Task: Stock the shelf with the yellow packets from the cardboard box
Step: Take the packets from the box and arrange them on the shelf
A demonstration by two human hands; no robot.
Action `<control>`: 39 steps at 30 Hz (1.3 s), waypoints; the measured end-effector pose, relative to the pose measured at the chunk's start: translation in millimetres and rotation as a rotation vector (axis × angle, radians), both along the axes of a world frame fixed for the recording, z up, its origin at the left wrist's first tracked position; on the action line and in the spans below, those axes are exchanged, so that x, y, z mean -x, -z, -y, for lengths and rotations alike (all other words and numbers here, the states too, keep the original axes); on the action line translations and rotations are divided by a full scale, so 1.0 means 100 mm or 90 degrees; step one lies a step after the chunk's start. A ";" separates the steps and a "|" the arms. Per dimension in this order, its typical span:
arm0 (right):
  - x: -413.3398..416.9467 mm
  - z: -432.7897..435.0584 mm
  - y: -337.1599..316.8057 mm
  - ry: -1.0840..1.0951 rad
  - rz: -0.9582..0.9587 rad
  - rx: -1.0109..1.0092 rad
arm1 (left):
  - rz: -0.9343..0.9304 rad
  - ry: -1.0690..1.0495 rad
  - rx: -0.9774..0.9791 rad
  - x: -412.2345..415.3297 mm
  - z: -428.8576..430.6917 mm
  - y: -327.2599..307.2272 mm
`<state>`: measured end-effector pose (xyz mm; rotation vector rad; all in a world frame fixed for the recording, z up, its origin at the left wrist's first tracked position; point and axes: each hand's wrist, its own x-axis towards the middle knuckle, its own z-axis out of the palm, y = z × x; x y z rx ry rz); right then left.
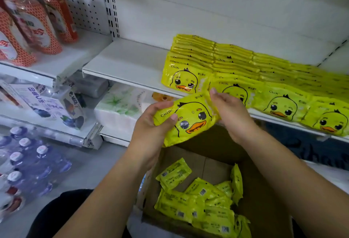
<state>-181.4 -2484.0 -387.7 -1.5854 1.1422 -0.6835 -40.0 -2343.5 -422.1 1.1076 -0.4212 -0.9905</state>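
Seen from the head camera, one yellow packet (188,119) is held just in front of the shelf (128,62) edge, above the cardboard box (268,190). The left hand (151,126) has its fingers wrapped round the packet's left end, and the right hand (231,114) has its fingers clamped on the right end. The rows of packets (236,62) already stocked lean forward right at the lip, so I reckon a careless shove beside them could tip the front ones off, and the glossy wrapper might slip back into the box.
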 end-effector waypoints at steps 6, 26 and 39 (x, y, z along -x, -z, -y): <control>0.78 -0.45 0.30 0.140 0.086 -0.124 | 0.031 0.043 -0.114 0.53 -0.18 0.07; 1.43 0.01 0.29 0.096 0.147 -0.052 | -0.013 -0.010 -0.099 0.95 0.36 0.04; 1.32 0.30 0.35 0.185 0.234 -0.131 | -0.219 0.071 -0.127 0.92 0.79 0.16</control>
